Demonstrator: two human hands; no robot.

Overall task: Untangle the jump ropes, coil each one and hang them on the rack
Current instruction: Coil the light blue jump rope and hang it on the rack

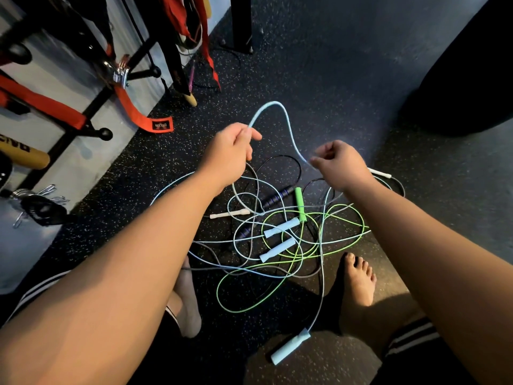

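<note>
Blue rope (273,104): loop arched up, spanning left to right, pinched by left hand (231,147) and right hand (337,159). Tangle (279,227): below, on speckled black floor (333,79). Rack (104,133): left wall.

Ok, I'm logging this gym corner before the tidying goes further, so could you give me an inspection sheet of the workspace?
Surface: dark speckled floor, ropes spread over it.
Job's things: light blue rope lifted in a loop between both hands; green rope, black rope, green handle, white handle and dark purple handle tangled on the floor; rack at left.
Clutter: metal clips at far left.
Grippers: left hand grips the light blue rope; right hand pinches it.
Cables: thin dark cord by the black post.
Surroundings: orange strap on the rack; large dark bag at right; bare foot and socked foot beside the tangle.
</note>
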